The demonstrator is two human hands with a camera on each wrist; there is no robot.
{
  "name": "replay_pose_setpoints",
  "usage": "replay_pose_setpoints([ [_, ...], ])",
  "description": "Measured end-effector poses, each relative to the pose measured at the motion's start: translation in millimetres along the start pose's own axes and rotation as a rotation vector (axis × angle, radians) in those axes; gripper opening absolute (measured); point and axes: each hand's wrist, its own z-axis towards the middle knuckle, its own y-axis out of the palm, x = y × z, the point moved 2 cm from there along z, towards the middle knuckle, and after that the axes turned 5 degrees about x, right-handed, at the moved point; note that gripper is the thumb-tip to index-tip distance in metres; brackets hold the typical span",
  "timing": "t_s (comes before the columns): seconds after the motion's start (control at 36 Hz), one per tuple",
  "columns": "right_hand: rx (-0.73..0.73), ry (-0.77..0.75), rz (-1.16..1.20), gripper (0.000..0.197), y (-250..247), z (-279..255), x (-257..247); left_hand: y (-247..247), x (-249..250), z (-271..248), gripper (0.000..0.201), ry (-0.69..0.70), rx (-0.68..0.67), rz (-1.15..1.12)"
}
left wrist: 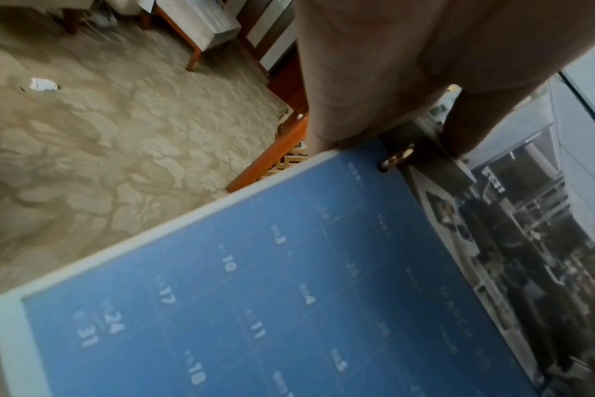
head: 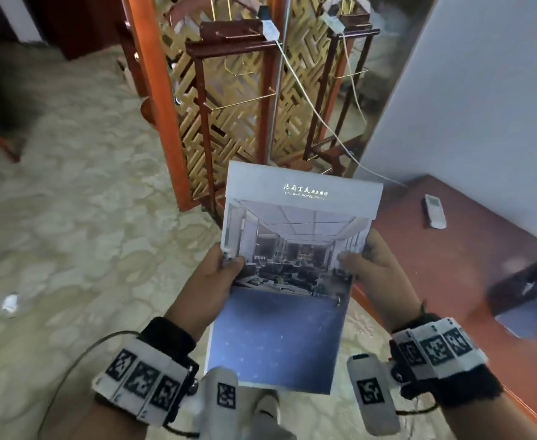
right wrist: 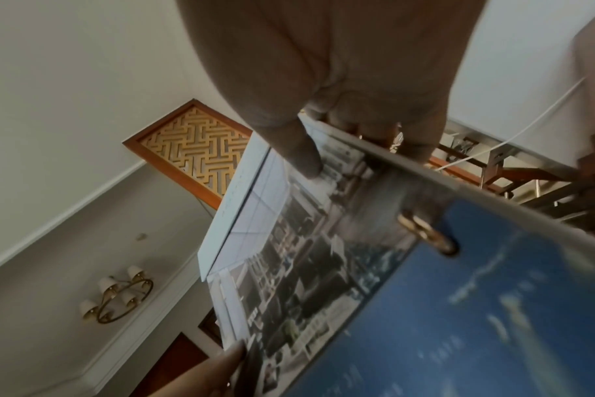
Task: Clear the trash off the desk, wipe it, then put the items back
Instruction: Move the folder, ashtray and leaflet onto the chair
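**Both hands hold the desk calendar off to the side of the tabletop**

Left hand [head: 211, 274] and right hand [head: 373, 268] each pinch a side edge of the desk calendar [head: 288, 274], thumbs on the photo page, holding it in the air over the carpet [head: 79, 217], left of the tabletop [head: 470, 271]. The pages hang on gold rings [left wrist: 396, 158], so a loose pinch could probably let a leaf flop or the stand fold open. Swinging right, its corner could clip the tabletop's front edge, the dark box [head: 527, 296] or the remote control [head: 434, 211]. Bare wood between those two looks roomy enough. Behind stand a wooden rack [head: 229, 100] and a trailing white cable [head: 318, 115]; a crumpled scrap [head: 10, 304] lies on the carpet.
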Motion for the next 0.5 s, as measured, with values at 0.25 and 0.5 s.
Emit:
replay_pose_setpoints([
  [0.25,-0.134,-0.161,-0.107,0.034,46.4,81.7,13.6,-54.3,9.3,50.5,0.041,0.073,0.119,0.109],
  [0.5,-0.218,-0.216,-0.162,0.058,89.0,138.6,21.7,-97.1,15.7,99.2,0.013,0.086,0.211,0.147],
])
